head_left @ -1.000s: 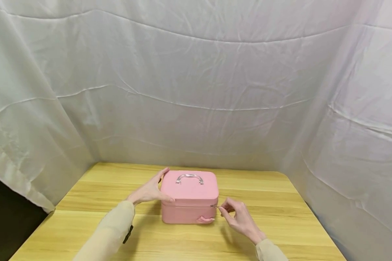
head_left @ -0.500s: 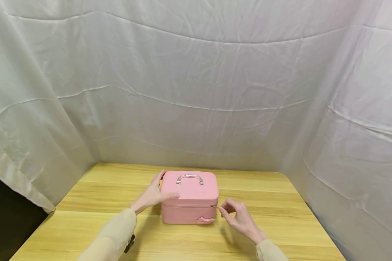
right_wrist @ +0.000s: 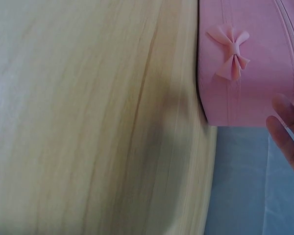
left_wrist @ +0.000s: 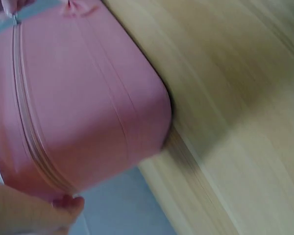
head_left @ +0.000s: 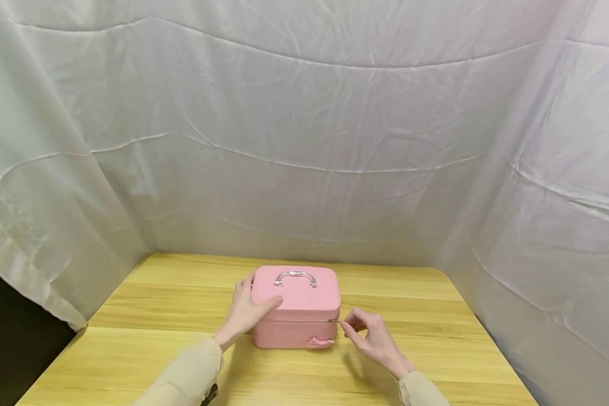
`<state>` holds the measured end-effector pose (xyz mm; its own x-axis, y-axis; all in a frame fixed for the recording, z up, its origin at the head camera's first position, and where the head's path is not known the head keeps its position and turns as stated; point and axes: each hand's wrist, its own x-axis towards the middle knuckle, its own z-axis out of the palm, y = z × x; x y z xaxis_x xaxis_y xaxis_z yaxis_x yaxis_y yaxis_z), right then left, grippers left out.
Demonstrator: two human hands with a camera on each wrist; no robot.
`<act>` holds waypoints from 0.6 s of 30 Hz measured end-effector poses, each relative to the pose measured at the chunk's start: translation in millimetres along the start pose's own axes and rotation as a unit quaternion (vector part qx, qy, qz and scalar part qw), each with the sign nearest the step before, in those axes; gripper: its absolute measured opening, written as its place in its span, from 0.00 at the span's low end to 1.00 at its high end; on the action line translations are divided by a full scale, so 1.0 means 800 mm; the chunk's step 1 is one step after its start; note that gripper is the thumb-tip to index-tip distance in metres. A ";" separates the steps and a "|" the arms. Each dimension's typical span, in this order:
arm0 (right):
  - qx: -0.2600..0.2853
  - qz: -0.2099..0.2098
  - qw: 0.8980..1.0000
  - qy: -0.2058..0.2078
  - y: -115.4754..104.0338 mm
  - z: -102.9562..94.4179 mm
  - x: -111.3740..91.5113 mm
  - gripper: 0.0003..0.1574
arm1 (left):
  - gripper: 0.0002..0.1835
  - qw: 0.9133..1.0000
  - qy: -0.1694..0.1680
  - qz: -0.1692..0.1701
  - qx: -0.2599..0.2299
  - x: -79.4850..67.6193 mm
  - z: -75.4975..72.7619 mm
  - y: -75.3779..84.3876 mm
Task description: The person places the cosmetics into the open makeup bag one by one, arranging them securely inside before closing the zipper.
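A pink vanity case stands on the table with its lid down, a curved silver handle on top. My left hand holds its left side, thumb lying over the lid and the other fingers along the side, partly hidden. At the front right corner, my right hand pinches the small metal zipper pull between thumb and forefinger. The left wrist view shows the zipper running round below the lid. A pink bow decorates the front, low and towards the right.
The wooden table extends around the case on all sides. White cloth hangs behind it and along both sides. A dark area shows beyond the table's left edge.
My left hand has shifted forward and right along the case, its thumb moving from the lid's front edge further onto the top. The case has slid very slightly right. The right hand stays put.
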<state>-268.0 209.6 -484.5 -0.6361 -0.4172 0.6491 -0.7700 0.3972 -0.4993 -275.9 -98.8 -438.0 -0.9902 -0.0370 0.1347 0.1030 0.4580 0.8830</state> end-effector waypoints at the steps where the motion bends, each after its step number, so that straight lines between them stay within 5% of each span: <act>1: -0.001 -0.001 1.000 0.001 0.000 0.000 0.000 0.06 | 0.55 1.000 0.012 -0.001 0.004 -0.002 0.003 0.002; 7: -0.006 -0.006 1.000 0.001 0.001 0.001 -0.001 0.08 | 0.54 0.999 0.053 -0.006 0.011 -0.013 0.015 0.008; 18: -0.002 -0.032 0.999 0.007 -0.003 0.002 0.000 0.10 | 0.53 0.999 0.042 0.017 0.007 -0.008 0.016 0.008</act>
<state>-266.3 207.3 -483.9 -0.5840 -0.4314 0.6876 -0.8095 0.3724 -0.4539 -269.9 -84.4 -439.1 -0.9746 -0.0948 0.2030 0.1356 0.4719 0.8712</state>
